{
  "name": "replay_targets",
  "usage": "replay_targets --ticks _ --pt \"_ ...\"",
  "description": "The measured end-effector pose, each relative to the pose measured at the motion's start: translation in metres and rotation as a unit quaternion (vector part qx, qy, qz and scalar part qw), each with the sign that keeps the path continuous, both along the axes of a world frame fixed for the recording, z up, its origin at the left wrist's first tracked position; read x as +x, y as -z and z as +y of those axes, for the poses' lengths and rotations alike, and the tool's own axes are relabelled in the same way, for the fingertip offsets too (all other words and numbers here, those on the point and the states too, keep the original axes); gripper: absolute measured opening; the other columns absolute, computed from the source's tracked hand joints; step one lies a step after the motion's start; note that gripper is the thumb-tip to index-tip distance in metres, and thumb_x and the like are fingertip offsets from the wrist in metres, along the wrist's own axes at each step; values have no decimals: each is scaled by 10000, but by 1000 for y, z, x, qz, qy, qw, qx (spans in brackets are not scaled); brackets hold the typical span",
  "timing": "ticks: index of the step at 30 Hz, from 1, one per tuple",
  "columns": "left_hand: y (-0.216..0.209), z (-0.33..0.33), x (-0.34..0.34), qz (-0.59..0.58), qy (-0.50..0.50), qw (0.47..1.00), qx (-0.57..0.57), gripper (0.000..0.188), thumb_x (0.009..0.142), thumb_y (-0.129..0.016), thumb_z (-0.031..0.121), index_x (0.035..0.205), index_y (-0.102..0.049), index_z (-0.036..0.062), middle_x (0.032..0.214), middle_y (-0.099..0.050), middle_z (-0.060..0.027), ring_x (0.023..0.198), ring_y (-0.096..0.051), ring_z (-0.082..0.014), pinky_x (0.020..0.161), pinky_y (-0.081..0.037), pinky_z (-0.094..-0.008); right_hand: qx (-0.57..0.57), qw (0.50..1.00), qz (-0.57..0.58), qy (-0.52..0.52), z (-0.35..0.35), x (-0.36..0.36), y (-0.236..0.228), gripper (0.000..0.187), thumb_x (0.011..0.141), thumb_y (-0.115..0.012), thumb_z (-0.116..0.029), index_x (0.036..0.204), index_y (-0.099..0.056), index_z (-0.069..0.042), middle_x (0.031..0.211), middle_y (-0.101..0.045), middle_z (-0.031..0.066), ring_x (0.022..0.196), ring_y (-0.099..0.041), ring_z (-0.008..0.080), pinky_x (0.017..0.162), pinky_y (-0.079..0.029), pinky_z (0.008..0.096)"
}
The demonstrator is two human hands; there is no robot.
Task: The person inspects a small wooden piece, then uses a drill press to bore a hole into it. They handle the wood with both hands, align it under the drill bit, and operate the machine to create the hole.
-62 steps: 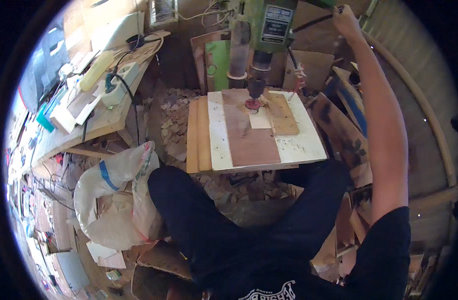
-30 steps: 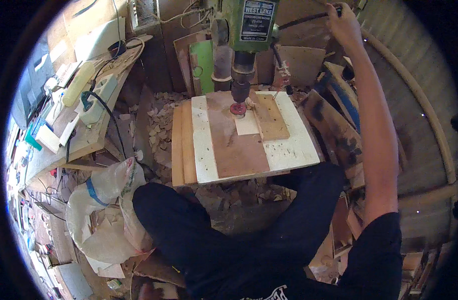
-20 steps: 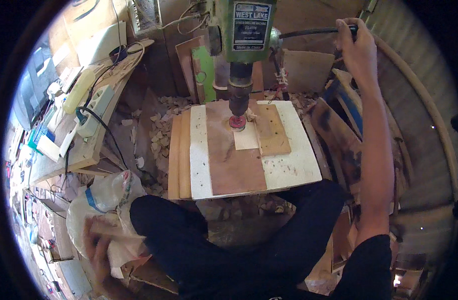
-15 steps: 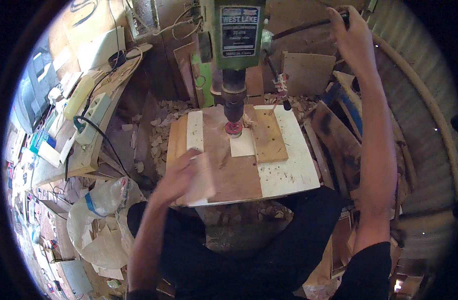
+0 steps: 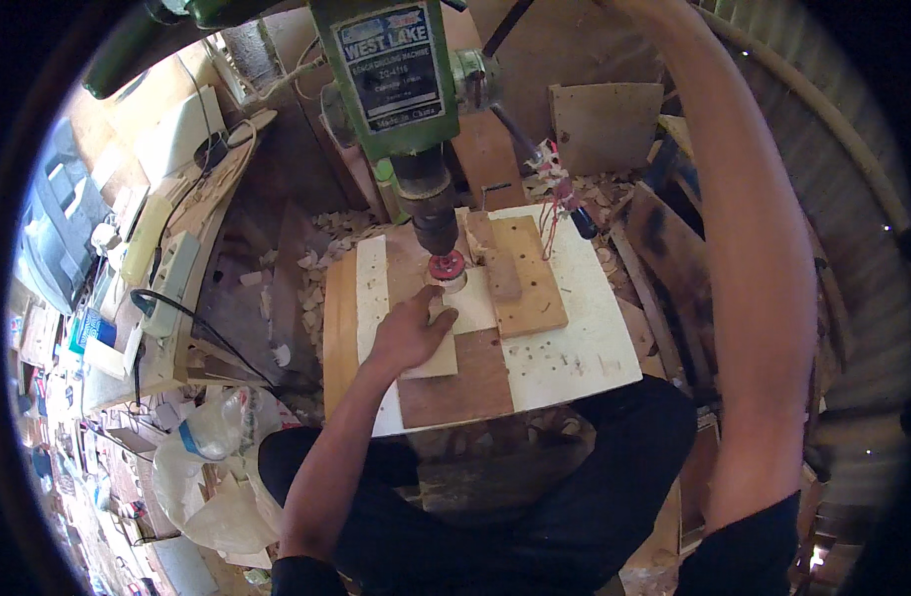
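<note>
A green bench drill press [image 5: 401,84] stands before me. Its chuck [image 5: 436,223] carries a red hole saw [image 5: 447,265], low over a thin pale wooden piece [image 5: 478,310] against a small wood block [image 5: 500,270]. Another thin wooden piece [image 5: 434,364] lies under my left hand [image 5: 411,333], which presses down with curled fingers and thumb close to the hole saw. Raised to the top right, my right arm ends in my right hand [image 5: 639,5], mostly cut off by the upper edge, fingers hidden. The press's dark lever [image 5: 505,28] runs up toward it.
A white-and-brown work board [image 5: 575,368] with a drilled wood block [image 5: 537,288] lies under the drill. At left are a bench with a power strip [image 5: 172,283] and a plastic bag [image 5: 217,477] of offcuts. Wood scraps and boards [image 5: 664,258] lie at right.
My left hand has carried the thin wooden piece forward and right, down onto the board beside the hole saw. My right hand has risen toward the top edge. The view has shifted.
</note>
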State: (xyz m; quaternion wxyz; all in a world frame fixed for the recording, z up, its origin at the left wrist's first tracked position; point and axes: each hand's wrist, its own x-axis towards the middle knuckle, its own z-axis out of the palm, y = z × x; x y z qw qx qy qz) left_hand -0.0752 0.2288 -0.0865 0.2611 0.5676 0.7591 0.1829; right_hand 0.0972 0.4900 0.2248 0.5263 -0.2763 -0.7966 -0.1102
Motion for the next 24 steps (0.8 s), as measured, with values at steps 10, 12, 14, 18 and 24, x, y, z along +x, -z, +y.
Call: replay_targets --ticks 10,12,14,18,24 --pt "-6 -18 18 -115 -41 992 8 471 900 -689 317 1241 -557 19 973 -671 -215 892 -660 -330 814 -508 -434 -138 989 41 -24 -32 7 3 279 992 -578 -247 967 -548 29 847 -625 233 809 -635 382 746 -492 469" --pt "-7 -21 21 -64 -61 996 6 517 892 -701 313 1291 -541 25 1011 -668 -229 917 -660 -338 829 -508 -444 -109 993 34 -10 -44 10 6 272 997 -582 -241 974 -544 28 854 -628 230 808 -638 368 746 -489 468" --pt "-7 -24 23 -87 -53 994 33 563 876 -719 317 1319 -523 30 1018 -668 -233 941 -661 -358 849 -507 -460 -70 997 34 7 -50 14 10 266 999 -586 -247 982 -546 16 892 -635 229 846 -647 344 763 -486 457" --pt "-3 -30 27 -8 -3 1000 23 613 846 -748 315 1334 -502 36 1000 -676 -218 974 -662 -391 871 -506 -487 -41 997 70 -3 -65 23 33 242 999 -598 -260 1001 -588 -18 847 -628 143 790 -606 217 706 -457 371" --pt "3 -32 25 -49 16 999 10 546 810 -780 312 1238 -572 44 905 -679 -168 923 -676 -368 838 -516 -471 -164 978 121 -49 -128 59 101 197 989 -593 -189 1048 -623 -3 936 -675 129 829 -686 209 786 -530 323"
